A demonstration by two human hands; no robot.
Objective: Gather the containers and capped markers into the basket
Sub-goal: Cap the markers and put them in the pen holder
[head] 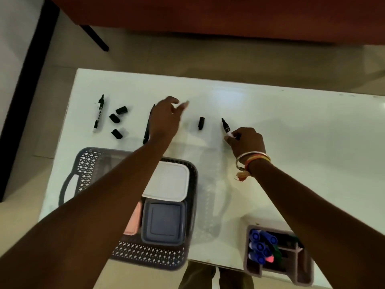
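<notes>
- The right hand has its fingers curled round the white barrel of an uncapped marker, beyond the basket and off its far right corner. The black tip points away from the person.
- Bangles and a coloured thread sit on that wrist.
- The left hand hovers just beyond the basket's far rim. Its fingers are loosely spread and blurred, and nothing shows in them.
- A second marker lies on the desk partly under the left hand, its near end close to the basket's far rim.
- A loose cap lies between the two hands, beyond the basket's right edge.
- Three caps are scattered beyond the basket's far left part, and a third marker, uncapped, lies just left of them.
- Inside the basket, a white-lidded container sits at the far right, a grey container just nearer than it, and a pink container against the grey one's left side, partly hidden by the left forearm.
- An organiser holding blue-capped markers stands well right of the basket, at the desk's near edge.
</notes>
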